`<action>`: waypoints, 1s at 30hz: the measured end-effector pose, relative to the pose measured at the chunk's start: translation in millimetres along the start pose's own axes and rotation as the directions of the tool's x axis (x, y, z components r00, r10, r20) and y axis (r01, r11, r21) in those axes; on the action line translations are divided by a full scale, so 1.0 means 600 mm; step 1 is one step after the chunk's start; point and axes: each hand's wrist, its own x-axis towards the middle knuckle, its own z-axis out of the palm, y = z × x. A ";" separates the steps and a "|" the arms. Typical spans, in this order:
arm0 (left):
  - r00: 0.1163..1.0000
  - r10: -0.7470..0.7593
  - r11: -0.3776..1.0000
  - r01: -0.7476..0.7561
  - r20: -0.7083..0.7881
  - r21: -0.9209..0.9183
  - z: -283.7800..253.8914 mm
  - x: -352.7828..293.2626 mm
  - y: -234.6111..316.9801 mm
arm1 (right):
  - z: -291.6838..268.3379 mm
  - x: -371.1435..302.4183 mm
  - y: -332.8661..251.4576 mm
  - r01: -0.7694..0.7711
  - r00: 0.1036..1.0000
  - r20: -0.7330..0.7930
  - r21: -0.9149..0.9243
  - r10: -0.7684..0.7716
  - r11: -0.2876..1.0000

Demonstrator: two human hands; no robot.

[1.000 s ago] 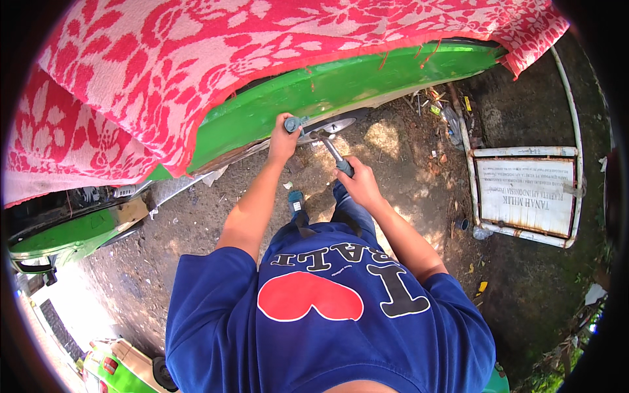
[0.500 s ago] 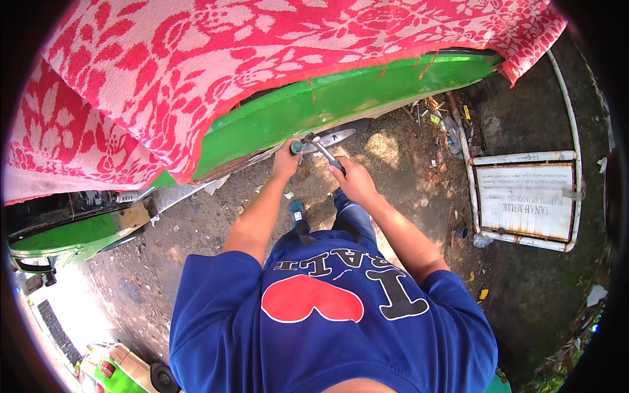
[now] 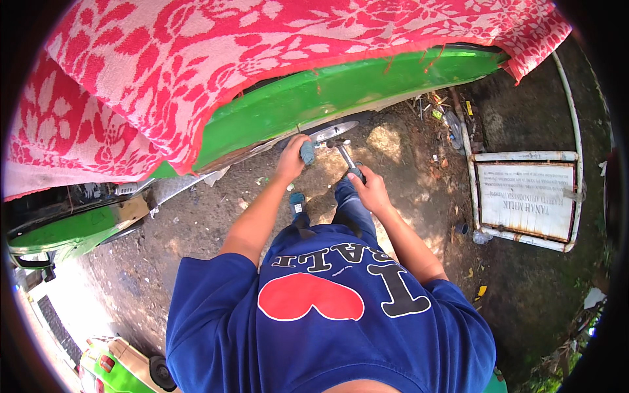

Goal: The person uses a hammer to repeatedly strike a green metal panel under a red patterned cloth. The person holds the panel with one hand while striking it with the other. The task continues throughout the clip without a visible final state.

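My right hand (image 3: pixel 372 189) is wrapped round the dark grip of a hammer (image 3: pixel 346 154), its metal head pointing up and left. In my left hand (image 3: pixel 292 160) is a teal-handled tool (image 3: pixel 307 153) like a screwdriver or chisel; its rounded butt sticks out toward the hammer. A thin dark shaft shows just above that fist, pointing at the lower edge of a green car body panel (image 3: pixel 275 108). The hammer head is apart from the butt. Where the shaft's tip meets the panel, if it does, I cannot tell.
A red and pink floral cloth (image 3: pixel 164 72) drapes over the car. An open green door (image 3: pixel 72 229) is at the left. On the right stands a white metal frame with a sign panel (image 3: pixel 524 196). Litter (image 3: pixel 452 124) lies on the dirt ground. A green vehicle (image 3: pixel 114 367) is at lower left.
The hammer has swung back to the right, away from the teal handle, with my right hand moving right and down. My left hand shifted slightly right, and more of the teal handle shows.
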 end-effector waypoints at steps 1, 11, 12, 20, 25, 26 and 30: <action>1.000 -0.003 1.000 0.003 0.007 -0.004 0.001 0.002 0.005 | -0.001 -0.003 0.001 0.004 1.000 -0.005 -0.005 -0.004 1.000; 0.965 -0.114 0.979 0.068 0.237 0.194 0.017 0.054 0.056 | -0.006 -0.010 0.012 -0.001 1.000 -0.026 0.016 0.001 1.000; 0.963 -0.135 0.975 0.088 0.235 0.202 0.021 0.062 0.055 | -0.006 -0.010 0.015 0.000 0.999 -0.035 0.026 0.001 1.000; 0.938 -0.277 0.950 0.236 0.207 0.203 0.043 0.099 0.058 | -0.012 0.001 0.071 -0.063 0.987 -0.138 0.113 0.078 0.992; 0.945 -0.252 0.946 0.196 0.207 0.257 0.053 0.104 0.059 | -0.021 0.012 0.088 -0.093 0.985 -0.131 0.152 0.113 0.984; 0.943 -0.259 0.941 0.198 0.210 0.274 0.053 0.106 0.063 | -0.024 0.016 0.089 -0.124 0.983 -0.117 0.159 0.143 0.980; 0.942 -0.256 0.925 0.175 0.215 0.336 0.058 0.116 0.076 | -0.030 0.024 0.085 -0.160 0.980 -0.093 0.168 0.178 0.973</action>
